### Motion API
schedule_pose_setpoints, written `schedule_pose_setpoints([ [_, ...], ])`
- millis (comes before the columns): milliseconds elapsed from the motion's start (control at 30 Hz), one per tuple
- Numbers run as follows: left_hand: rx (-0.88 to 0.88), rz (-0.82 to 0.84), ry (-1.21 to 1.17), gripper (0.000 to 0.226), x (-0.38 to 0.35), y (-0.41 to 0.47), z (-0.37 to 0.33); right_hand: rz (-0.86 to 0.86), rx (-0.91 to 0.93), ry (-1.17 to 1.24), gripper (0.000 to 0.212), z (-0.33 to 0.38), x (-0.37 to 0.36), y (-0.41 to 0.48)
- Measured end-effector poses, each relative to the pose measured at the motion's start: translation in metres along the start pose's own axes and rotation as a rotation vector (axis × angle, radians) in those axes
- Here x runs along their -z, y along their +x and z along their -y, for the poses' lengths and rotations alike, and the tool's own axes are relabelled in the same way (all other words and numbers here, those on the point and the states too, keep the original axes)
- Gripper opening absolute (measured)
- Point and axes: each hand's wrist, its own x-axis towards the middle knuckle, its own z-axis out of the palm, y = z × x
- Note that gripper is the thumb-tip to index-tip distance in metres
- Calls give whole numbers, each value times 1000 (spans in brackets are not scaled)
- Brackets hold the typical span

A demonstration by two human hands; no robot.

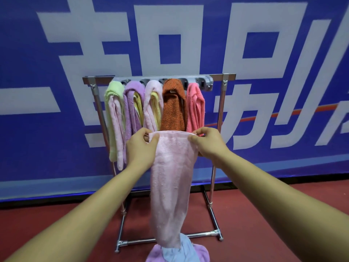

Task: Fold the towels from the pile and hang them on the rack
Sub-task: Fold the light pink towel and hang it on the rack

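A pale pink towel hangs lengthwise in front of me, held up by its top edge. My left hand pinches the top left corner and my right hand pinches the top right corner. Behind it stands a metal rack whose grey hook bar carries several folded towels: green, purple, light pink, orange and coral pink. On the floor below lies the pile with a light blue and a purple towel; the held towel's lower end covers part of it.
A large blue banner with white characters forms the wall right behind the rack. The floor is dark red. The rack's base bars run across the floor just behind the pile.
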Motion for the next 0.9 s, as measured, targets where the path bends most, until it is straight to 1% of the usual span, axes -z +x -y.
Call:
schedule_pose_setpoints([
  [133,20,-14,-26,13,3,-6,-9,31,-44,78,7,8,-6,-7],
  [267,16,-19,-35,9,0,-17,-18,53,-83,163,16,16,-17,-15],
  [433,34,52,-124,10,-7,-30,-29,91,-81,244,6,18,-36,-26],
  [500,82,49,-155,12,-9,-34,-30,104,-54,235,7,16,-40,-31],
  [633,292,84,-361,13,-12,-35,-26,205,-8,248,13,12,-35,-37],
  [733,342,95,-401,8,-17,-36,-23,280,93,137,29,4,-36,-37],
  [800,362,119,-422,11,-20,-38,-20,249,178,29,35,-1,-37,-37],
  [900,328,150,-422,24,-21,-41,-18,151,214,-33,33,-7,-37,-34],
])
